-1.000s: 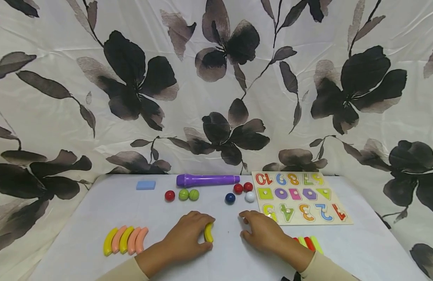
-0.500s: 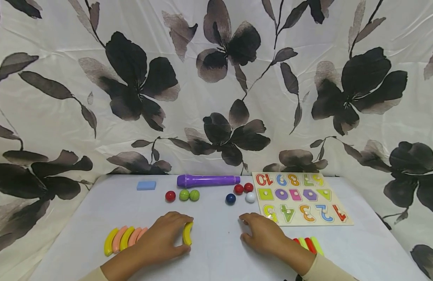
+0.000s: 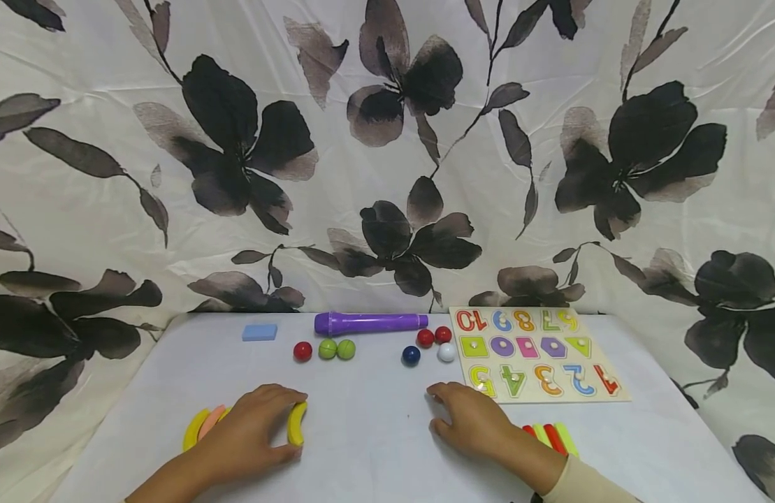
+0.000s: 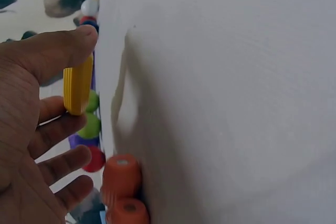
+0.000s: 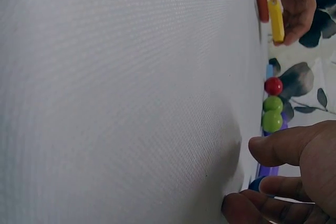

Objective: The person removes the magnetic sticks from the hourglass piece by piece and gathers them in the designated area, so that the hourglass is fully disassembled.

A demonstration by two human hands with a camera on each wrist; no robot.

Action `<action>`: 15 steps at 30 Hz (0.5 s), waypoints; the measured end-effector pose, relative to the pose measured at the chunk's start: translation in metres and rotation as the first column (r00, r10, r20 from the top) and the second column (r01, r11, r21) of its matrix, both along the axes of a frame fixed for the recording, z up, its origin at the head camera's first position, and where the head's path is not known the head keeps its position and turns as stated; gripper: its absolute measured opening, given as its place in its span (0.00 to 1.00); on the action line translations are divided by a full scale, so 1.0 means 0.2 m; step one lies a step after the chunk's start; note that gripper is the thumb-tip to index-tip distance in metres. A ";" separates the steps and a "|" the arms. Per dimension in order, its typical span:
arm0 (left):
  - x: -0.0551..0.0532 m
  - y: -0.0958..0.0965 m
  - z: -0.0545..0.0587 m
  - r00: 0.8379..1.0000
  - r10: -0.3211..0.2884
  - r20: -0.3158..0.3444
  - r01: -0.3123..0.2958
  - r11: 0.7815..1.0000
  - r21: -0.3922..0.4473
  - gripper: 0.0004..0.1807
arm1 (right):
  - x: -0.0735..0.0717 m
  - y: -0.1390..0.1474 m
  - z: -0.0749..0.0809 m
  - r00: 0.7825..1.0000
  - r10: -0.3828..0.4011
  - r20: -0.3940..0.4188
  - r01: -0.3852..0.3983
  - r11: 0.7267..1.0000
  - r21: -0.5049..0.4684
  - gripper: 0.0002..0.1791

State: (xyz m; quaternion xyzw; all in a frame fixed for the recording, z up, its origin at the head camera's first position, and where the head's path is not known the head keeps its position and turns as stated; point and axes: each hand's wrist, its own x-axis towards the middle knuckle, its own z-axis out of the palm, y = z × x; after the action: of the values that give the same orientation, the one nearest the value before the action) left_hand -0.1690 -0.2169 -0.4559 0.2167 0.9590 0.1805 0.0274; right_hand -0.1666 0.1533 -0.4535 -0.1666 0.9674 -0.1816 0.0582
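My left hand (image 3: 245, 429) pinches a yellow banana-shaped toy piece (image 3: 295, 423) between thumb and fingertips. In the left wrist view the yellow piece (image 4: 77, 88) stands off the white tabletop, with the other fingers spread loosely. Behind that hand lies a row of curved yellow and pink pieces (image 3: 211, 420), mostly covered by the hand and forearm. My right hand (image 3: 469, 423) rests on the table with relaxed, slightly bent fingers and holds nothing. The right wrist view shows its thumb (image 5: 278, 148) apart from the fingers.
Along the back are a blue block (image 3: 259, 332), a purple toy microphone (image 3: 371, 323), red, green, blue and white balls, and a number puzzle board (image 3: 532, 391). Red and light-green sticks (image 3: 553, 438) lie by the right forearm. A floral cloth (image 3: 387, 140) hangs behind.
My left hand has carried the yellow piece leftward, from the middle of the table to beside the row of curved pieces, now covering most of them. The right hand has stayed put.
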 end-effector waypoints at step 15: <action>0.03 -0.19 0.00 1.000 0.023 0.017 -0.024 0.999 0.031 0.39 | 0.01 0.00 -0.01 1.000 0.012 -0.025 -0.012 1.000 0.001 0.26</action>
State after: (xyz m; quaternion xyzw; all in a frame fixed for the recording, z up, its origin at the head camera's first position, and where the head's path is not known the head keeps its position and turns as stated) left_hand -0.1636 -0.2559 -0.4556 0.2043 0.9583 0.1977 0.0300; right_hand -0.1645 0.1535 -0.4547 -0.1748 0.9671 -0.1788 0.0475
